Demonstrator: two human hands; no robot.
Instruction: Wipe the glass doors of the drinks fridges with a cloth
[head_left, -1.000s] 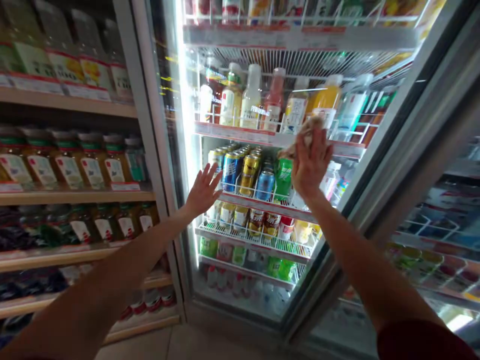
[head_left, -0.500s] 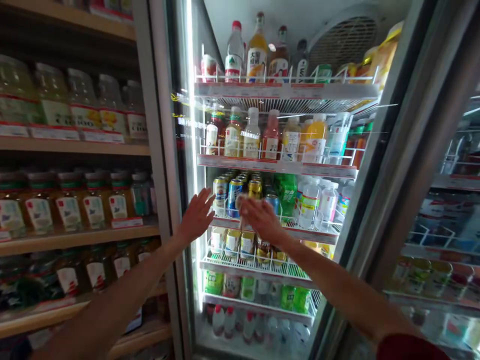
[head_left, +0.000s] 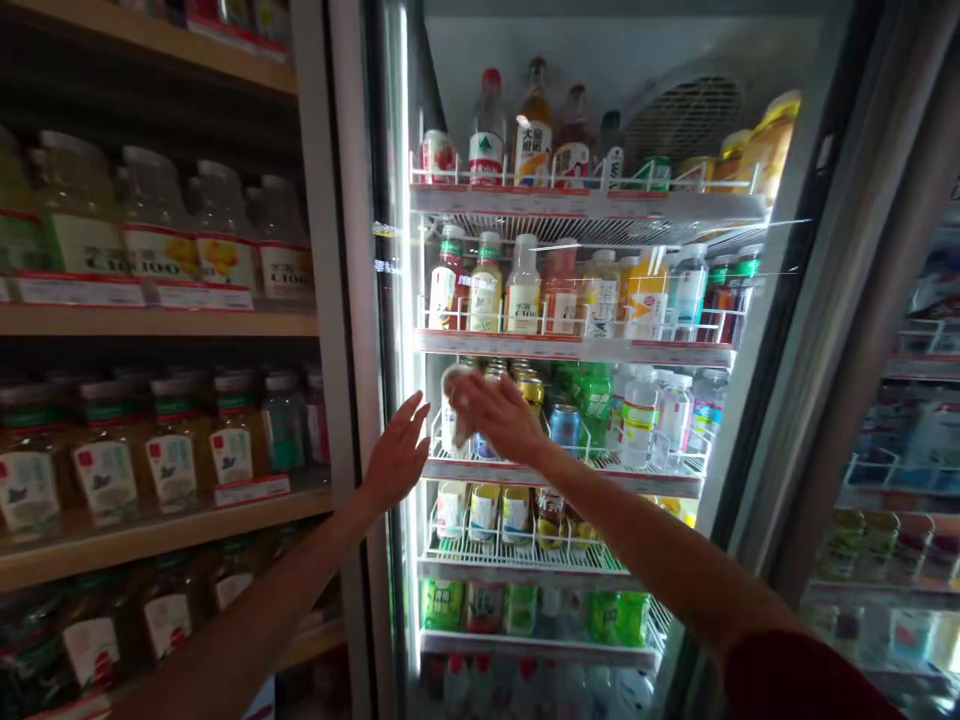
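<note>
My right hand presses a whitish cloth toward the glass door of a lit drinks fridge, level with the row of cans; blur hides how the fingers lie. My left hand is raised at the door's left edge, fingers apart, holding nothing. Whether its palm touches the glass I cannot tell. Through the glass, a blue can and a gold can show beside my right hand. Green bottles stand farther right.
Wooden shelves of bottled drinks stand on the left, beyond the metal door frame. Inside the fridge, wire-fronted shelves hold bottles and cans. Another fridge is at the right, past a metal upright.
My right hand has moved left across the glass with the cloth, closer to my left hand. My left hand stays at the door's left edge. The view has shifted slightly.
</note>
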